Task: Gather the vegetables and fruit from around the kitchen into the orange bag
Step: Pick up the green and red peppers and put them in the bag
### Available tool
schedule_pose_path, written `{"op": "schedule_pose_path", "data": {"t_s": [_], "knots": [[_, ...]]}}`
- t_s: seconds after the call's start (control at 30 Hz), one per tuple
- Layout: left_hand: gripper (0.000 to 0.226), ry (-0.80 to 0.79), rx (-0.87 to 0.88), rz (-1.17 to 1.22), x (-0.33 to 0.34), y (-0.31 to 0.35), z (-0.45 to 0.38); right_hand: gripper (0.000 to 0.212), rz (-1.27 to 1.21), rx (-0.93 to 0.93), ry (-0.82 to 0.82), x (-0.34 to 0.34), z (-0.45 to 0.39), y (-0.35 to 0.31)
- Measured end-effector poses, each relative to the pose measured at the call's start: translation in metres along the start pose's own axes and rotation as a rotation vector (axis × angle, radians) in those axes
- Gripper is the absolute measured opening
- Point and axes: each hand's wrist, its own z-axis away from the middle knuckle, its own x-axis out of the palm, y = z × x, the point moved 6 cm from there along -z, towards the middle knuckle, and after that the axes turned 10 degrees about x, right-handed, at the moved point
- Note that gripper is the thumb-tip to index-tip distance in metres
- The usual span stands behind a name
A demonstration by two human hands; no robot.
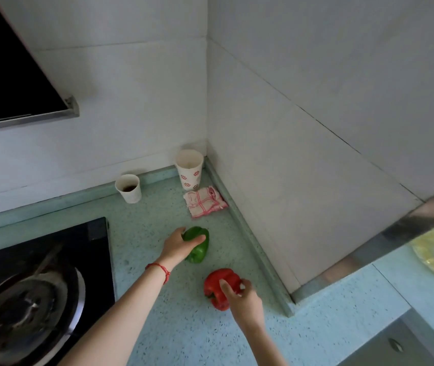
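Head view: two peppers are seen on the pale green speckled counter (184,326), in the corner between the stove and the tiled wall. The green pepper (198,247) lies farther in and is gripped by the left hand (177,247), thumb and fingers curled over its top. The red pepper (221,287) lies nearer and to the right; it is clamped by the right hand (242,297), thumb on the top face, fingers wrapped round the right side. Whether either pepper is lifted off the counter cannot be told. The orange bag is not in view.

At the far wall a small paper cup (129,188) with dark liquid and a taller patterned cup (190,169) are standing, with a folded checked cloth (205,202) just in front of the taller one. A gas burner (23,307) with a pan sits at left.

Risks, as judged: both peppers are glossy and lobed, so a one-handed grip could slip and a pepper could roll toward the burner. With both hands occupied, the bag could not be held open. A careless swing of the left arm could tip the small cup and spill it.
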Motion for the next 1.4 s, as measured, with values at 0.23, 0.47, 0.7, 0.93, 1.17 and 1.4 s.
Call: {"op": "schedule_pose_path", "data": {"t_s": [0.23,0.47,0.7,0.93,1.17,1.4], "knots": [[0.050,-0.038,-0.010,0.072,0.008,-0.011,-0.006,0.073,-0.105,0.025,-0.007,0.012,-0.003,-0.005],[0.038,0.025,-0.019,0.204,0.002,-0.020,0.003,0.065,-0.208,0.021,-0.059,0.010,-0.006,-0.002],[0.040,0.128,0.008,0.345,-0.023,-0.039,0.045,0.070,-0.258,-0.068,-0.110,0.004,-0.003,-0.001],[0.056,0.345,0.002,0.469,-0.047,-0.062,0.114,0.067,-0.134,-0.250,-0.206,0.005,0.004,-0.016],[0.074,0.639,-0.053,0.509,-0.057,-0.085,0.204,0.063,-0.010,-0.399,-0.460,0.025,0.023,-0.023],[0.064,0.919,-0.224,0.490,-0.059,-0.128,0.313,0.065,0.118,-0.516,-0.706,0.070,0.068,-0.020]]}}
